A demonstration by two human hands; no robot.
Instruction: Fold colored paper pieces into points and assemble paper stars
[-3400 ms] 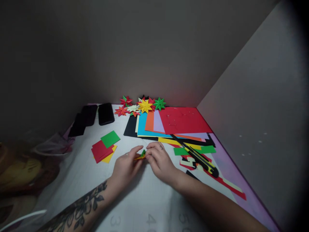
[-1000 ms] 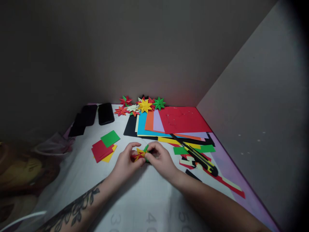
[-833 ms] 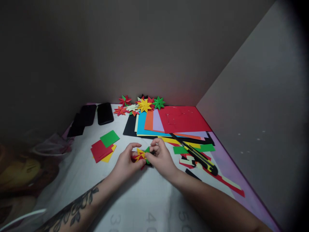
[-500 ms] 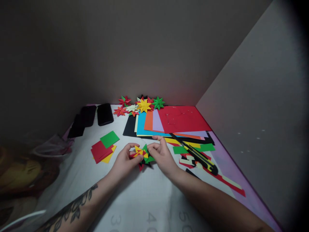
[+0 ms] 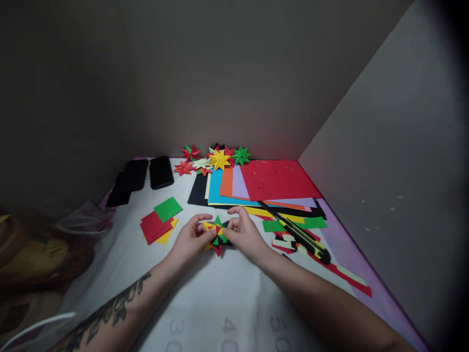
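Between my two hands is a folded paper star [image 5: 218, 240] with green, yellow, red and black points, just over the white table cover. My left hand [image 5: 194, 234] pinches its left side with thumb and fingers. On the opposite side my right hand [image 5: 245, 232] grips it, thumb and index finger near the centre, the other fingers curled above. My fingertips hide parts of the star's left and right points. To the left of my left hand lie small paper squares: a green one [image 5: 168, 209], red ones [image 5: 156, 227] and a yellow one [image 5: 167, 232].
Finished paper stars [image 5: 220, 160] sit along the back wall. In front lies a stack of coloured sheets, a red sheet [image 5: 282, 181] on top. A yellow-black utility knife [image 5: 306, 238] rests on paper strips [image 5: 351, 278] at right. A black phone [image 5: 161, 172] lies at back left.
The star has turned between my hands, so its green points now face me near the centre. My fingers have shifted closer together around it.
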